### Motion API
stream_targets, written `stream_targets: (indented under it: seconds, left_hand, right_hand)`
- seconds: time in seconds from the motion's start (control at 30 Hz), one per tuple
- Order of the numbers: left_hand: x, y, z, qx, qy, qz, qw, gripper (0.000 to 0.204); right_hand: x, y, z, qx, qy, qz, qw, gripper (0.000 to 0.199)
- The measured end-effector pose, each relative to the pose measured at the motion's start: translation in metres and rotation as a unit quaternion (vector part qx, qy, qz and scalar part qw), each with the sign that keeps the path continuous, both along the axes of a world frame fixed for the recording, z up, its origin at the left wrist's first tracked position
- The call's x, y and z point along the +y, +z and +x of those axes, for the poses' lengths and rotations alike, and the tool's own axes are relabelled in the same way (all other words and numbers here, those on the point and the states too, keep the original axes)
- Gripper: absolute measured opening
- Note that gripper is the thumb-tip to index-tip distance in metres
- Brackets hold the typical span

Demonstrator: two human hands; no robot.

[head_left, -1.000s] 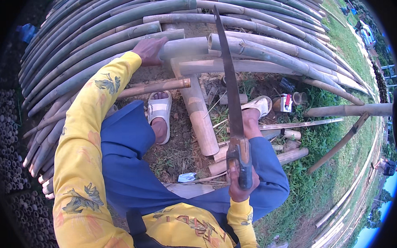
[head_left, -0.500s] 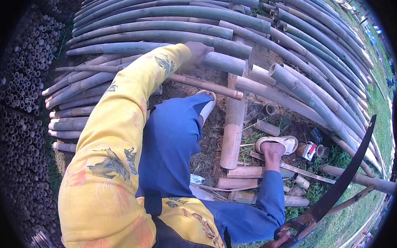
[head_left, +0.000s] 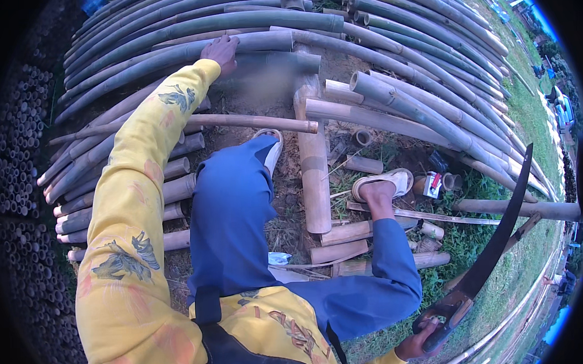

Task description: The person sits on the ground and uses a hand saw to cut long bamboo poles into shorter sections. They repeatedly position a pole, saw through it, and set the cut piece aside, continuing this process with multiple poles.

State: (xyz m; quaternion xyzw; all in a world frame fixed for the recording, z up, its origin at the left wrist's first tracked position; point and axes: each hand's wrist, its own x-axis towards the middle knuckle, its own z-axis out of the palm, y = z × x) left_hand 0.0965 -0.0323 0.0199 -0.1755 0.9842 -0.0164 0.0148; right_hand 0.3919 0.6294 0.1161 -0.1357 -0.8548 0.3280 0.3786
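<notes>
My left hand (head_left: 221, 54) reaches far forward, its fingers curled over a long bamboo pole (head_left: 258, 42) near its cut end. This pole lies across the near side of a row of similar poles. Down at the lower right, my right hand (head_left: 418, 340) is closed round the handle of a handsaw (head_left: 490, 258). The saw's long dark blade points up and away, clear of the bamboo I hold. A thinner brown bamboo pole (head_left: 257, 121) runs crosswise below my left hand, its end near a thick upright-lying bamboo log (head_left: 314, 175) between my feet.
More long bamboo poles (head_left: 430, 106) fan out at the right. Short cut pieces (head_left: 344, 233) lie by my right foot, near a red-and-white box (head_left: 432, 185). A big stack of cut bamboo ends (head_left: 29, 210) fills the left side. Another pole (head_left: 517, 208) juts in at right.
My left hand has moved forward and leftward with the bamboo pole, whose end now lies farther from the log. My right hand keeps hold of the saw. The whole view has shifted a little.
</notes>
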Motion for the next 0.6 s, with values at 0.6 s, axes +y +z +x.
stream_targets:
  seconds: [0.6]
  left_hand:
    - [0.153, 0.086, -0.011, -0.031, -0.333, 0.153, 0.930, 0.041]
  right_hand:
    - [0.005, -0.068, 0.187, -0.161, -0.154, -0.004, 0.975, 0.014]
